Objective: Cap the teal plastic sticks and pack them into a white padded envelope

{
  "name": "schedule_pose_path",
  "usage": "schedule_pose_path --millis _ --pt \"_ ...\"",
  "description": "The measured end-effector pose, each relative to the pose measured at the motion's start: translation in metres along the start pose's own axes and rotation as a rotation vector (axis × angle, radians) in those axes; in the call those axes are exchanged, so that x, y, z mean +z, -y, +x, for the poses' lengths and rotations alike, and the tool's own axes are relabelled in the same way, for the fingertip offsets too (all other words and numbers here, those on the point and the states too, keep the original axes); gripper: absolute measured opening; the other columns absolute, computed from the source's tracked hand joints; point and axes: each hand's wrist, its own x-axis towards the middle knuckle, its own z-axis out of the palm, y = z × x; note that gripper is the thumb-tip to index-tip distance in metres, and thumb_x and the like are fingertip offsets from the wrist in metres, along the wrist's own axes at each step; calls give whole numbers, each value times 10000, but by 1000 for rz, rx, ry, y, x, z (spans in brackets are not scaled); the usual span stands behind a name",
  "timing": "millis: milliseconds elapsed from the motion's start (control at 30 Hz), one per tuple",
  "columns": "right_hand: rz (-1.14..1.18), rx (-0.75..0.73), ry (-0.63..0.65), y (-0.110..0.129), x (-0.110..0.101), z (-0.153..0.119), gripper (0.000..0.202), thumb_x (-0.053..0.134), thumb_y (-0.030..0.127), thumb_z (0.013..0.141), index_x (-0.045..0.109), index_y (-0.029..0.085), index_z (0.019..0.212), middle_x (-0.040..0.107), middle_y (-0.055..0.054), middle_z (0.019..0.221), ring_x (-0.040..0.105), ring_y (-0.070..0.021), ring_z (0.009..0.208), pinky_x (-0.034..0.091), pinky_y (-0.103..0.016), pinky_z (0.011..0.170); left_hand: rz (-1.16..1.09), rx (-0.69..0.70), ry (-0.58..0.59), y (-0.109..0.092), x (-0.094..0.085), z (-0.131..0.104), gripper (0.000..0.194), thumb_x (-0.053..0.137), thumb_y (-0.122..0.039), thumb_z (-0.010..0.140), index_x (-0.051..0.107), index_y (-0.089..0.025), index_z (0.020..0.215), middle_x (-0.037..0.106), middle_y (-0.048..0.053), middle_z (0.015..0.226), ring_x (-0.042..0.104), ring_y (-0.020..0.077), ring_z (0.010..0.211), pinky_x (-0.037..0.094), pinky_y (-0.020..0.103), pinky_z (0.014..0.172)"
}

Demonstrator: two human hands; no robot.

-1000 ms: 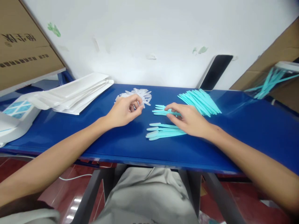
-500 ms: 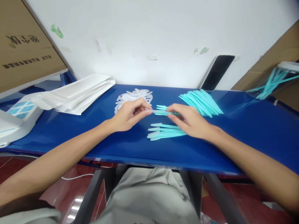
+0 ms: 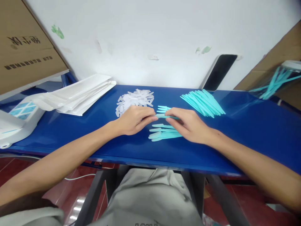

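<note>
My right hand (image 3: 190, 124) pinches a teal eyebrow razor (image 3: 161, 115) by its handle, level above the table. The fingers of my left hand (image 3: 136, 121) are closed at the razor's other end, where a translucent blade cap is mostly hidden by them. Behind my left hand lies a heap of whitish translucent caps (image 3: 135, 99). Several teal razors (image 3: 162, 135) lie side by side in front of my hands, and a few more (image 3: 162, 107) lie just behind. A large pile of teal razors (image 3: 203, 103) sits beyond my right hand.
The blue table (image 3: 77, 133) meets a white wall, where a phone (image 3: 219, 72) leans. White paper sleeves (image 3: 87, 94) and a white plastic device (image 3: 23, 117) are at left. Cardboard boxes (image 3: 28, 47) flank both sides. A clear container of teal sticks (image 3: 275, 83) lies far right.
My left hand has shifted slightly right and toward me, closer to my right hand. The translucent cap seen between my hands is now mostly covered by my left fingers.
</note>
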Motion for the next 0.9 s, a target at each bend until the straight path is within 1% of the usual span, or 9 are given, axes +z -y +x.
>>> schedule_pose_path --millis 100,167,267,400,567,633,733,800,900 --pt "9 -17 -7 3 -1 0 106 505 237 1038 607 211 1035 657 -26 883 585 -161 732 436 -280 673 54 37 -10 -1 1 1 330 427 -323 1079 520 -195 789 528 -15 638 493 127 570 366 263 572" --pt "-8 -26 -10 3 -2 0 102 517 233 1031 616 206 1028 640 -33 888 583 -167 758 437 -285 686 90 52 3 2 0 0 310 435 -346 1072 555 -191 831 563 -6 662 516 134 587 373 264 580" --pt "-48 -23 1 1 -6 1 107 532 224 1017 633 191 1029 625 -46 895 580 -181 788 439 -300 705 65 13 33 9 -5 -4 313 438 -414 1061 611 -185 936 617 6 715 555 141 620 406 263 619" --pt "-76 57 111 -4 -8 1 124 563 230 991 676 186 965 638 -63 895 599 -214 854 451 -324 738 2 -115 32 21 -11 -10 314 425 -401 1061 641 -181 1001 637 -1 736 567 135 632 417 259 655" --pt "44 140 255 -6 -9 1 231 537 300 1021 740 197 1057 673 -71 935 629 -197 810 468 -317 704 97 -202 50 29 -13 -11 310 439 -381 1042 659 -176 966 655 15 769 582 155 683 410 275 676" --pt "102 163 293 -3 -9 2 226 563 323 1010 748 206 1066 685 -65 928 630 -184 776 473 -308 686 144 -210 80 31 -13 -11 302 474 -401 1017 669 -180 953 655 21 782 591 167 708 414 284 691" --pt "161 212 314 1 -8 3 179 635 335 967 737 205 1036 688 -45 871 614 -166 728 469 -287 640 179 -193 117 34 -11 -11 287 516 -420 977 683 -188 955 658 29 807 601 184 748 430 297 716" --pt "190 241 317 3 -7 4 158 661 336 949 727 201 997 683 -34 834 602 -157 704 464 -277 618 200 -193 123 35 -11 -11 280 516 -412 972 687 -191 959 661 33 816 602 191 764 437 303 725" --pt "205 240 345 2 -6 4 175 643 345 964 740 200 969 695 -38 835 609 -158 709 467 -280 624 236 -212 115 36 -11 -11 296 485 -395 989 695 -189 956 664 43 818 606 201 785 440 313 731"
